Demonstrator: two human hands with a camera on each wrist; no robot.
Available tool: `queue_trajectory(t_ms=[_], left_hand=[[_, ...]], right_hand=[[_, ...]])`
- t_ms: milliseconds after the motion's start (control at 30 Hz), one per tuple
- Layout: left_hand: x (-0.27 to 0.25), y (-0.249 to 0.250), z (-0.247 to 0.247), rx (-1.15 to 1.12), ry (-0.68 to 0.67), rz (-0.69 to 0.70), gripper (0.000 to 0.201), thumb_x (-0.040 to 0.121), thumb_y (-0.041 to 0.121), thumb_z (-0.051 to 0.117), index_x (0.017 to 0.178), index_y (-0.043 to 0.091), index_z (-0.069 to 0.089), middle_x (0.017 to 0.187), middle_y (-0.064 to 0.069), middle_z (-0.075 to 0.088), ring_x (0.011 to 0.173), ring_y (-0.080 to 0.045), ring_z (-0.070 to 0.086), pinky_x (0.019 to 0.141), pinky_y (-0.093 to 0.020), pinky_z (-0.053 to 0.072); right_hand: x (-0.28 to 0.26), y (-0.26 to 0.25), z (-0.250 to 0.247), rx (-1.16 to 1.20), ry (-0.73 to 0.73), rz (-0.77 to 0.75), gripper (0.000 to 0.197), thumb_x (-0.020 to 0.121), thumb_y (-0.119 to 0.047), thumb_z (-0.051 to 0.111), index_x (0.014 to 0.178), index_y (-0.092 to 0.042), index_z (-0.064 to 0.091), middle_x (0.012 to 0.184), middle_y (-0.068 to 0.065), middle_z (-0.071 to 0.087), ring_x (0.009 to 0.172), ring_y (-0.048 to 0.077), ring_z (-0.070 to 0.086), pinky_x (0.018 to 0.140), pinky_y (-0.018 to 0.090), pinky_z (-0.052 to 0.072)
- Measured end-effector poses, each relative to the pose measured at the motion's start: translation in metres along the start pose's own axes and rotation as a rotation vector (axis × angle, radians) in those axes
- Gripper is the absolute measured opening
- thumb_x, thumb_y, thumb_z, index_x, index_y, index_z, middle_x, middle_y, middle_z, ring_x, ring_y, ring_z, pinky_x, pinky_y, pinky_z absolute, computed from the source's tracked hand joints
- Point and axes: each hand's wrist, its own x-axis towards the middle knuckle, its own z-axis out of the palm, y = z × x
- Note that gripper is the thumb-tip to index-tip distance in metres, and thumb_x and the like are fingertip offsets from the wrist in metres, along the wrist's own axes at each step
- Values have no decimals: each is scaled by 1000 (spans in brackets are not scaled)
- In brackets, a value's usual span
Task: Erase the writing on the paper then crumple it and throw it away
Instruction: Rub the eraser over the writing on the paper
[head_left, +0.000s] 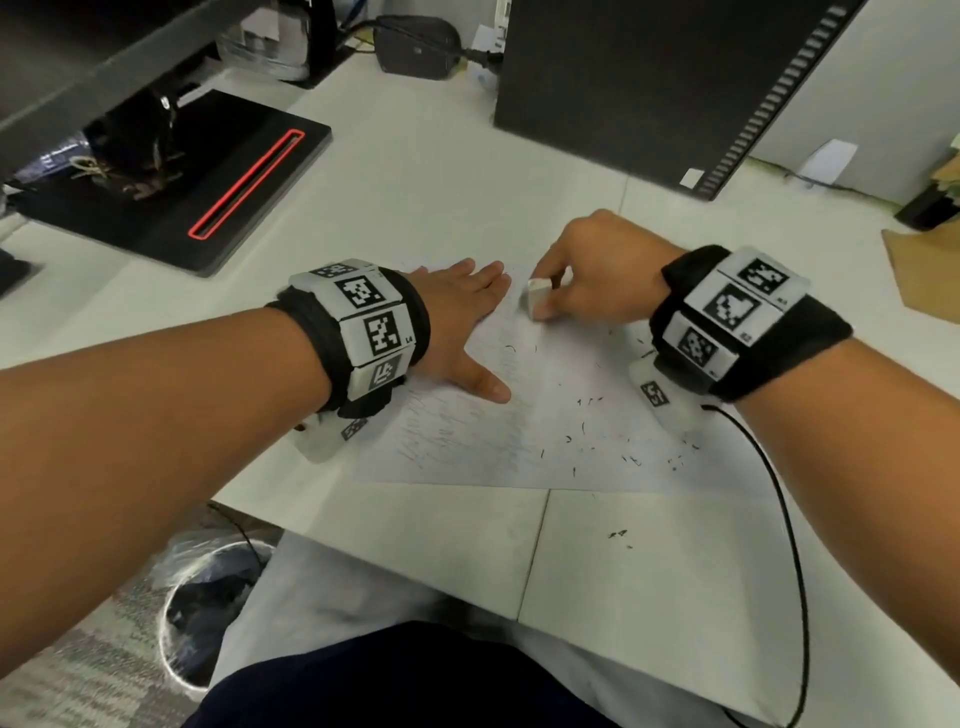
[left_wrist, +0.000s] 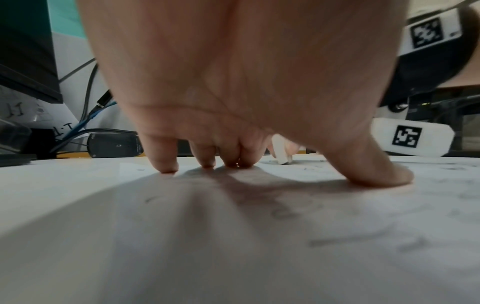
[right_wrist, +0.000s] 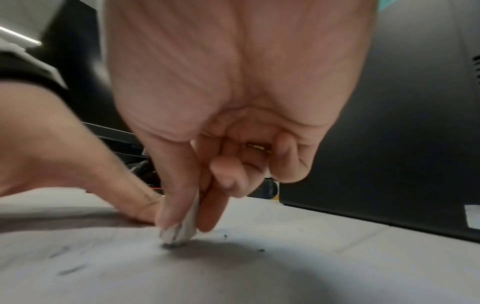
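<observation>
Paper (head_left: 519, 415) — one white sheet lying flat on the white desk (head_left: 415, 182), near its front edge; faint pencil lines show over its left part, and dark eraser crumbs (head_left: 582, 431) are scattered over its right part and onto the desk beside it. Left hand (head_left: 457, 312) — flat on the sheet's upper left area, fingers straight and together, thumb spread toward the person, fingertips (left_wrist: 166, 164) pressing down, holding nothing. Right hand (head_left: 597, 270) — fingers curled, pinching a white eraser (head_left: 537, 296) between thumb and forefingers; the eraser's grey-smudged lower end (right_wrist: 179, 232) touches the sheet just beside the left hand's fingertips. Both wrists carry black bands with white marker tiles; a black cable (head_left: 789, 519) runs from the right band over the desk. Also on the desk: a black computer tower (head_left: 649, 78) at the far right, a black monitor base (head_left: 182, 171) with a red-outlined slot at the far left, a black power brick (head_left: 415, 47) at the back. Below the desk edge at the left stands a bin (head_left: 208, 613) lined with a clear bag, well apart from the sheet.
</observation>
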Motion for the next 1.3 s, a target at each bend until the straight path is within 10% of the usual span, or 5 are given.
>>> queue_trajectory(t_ms=[333, 467, 633, 833, 1300], left_hand=[[-3, 3, 1, 26, 9, 12, 126, 70, 84, 50, 153, 18, -17, 160, 5, -22, 149, -18, -13, 121, -48, 7], [-7, 7, -5, 20, 17, 18, 125, 70, 82, 54, 155, 19, -12, 162, 5, -17, 150, -18, -9, 121, -46, 9], [-18, 17, -3, 59, 184, 22, 99, 72, 77, 58, 148, 20, 30, 153, 2, 29, 135, -21, 37, 101, -46, 45], [-22, 16, 2, 75, -21, -15, 123, 70, 83, 52, 154, 20, -13, 161, 3, -17, 150, -20, -8, 120, -45, 16], [-15, 14, 4, 16, 1, 4, 127, 67, 83, 55, 154, 20, -12, 161, 2, -19, 149, -22, -11, 120, -48, 13]], right_hand=[[-58, -20, 24, 3, -246, -180, 23, 94, -40, 67, 112, -31, 78, 103, -14, 75, 88, 6, 66, 85, 30, 56], [-24, -13, 9, 16, -53, -66, 20, 90, -39, 71, 98, -24, 81, 94, -3, 78, 87, 17, 70, 85, 42, 59], [-10, -2, 10, -38, -8, 2, 20, 90, -36, 67, 92, -20, 80, 91, 4, 77, 82, 23, 69, 78, 44, 61], [-16, -10, 14, -182, 74, -8, 25, 95, -38, 63, 104, -21, 79, 97, 3, 75, 89, 29, 67, 81, 42, 58], [-39, -20, 14, -21, -150, -121, 24, 91, -45, 68, 105, -29, 80, 93, -10, 77, 81, 8, 67, 78, 31, 56]])
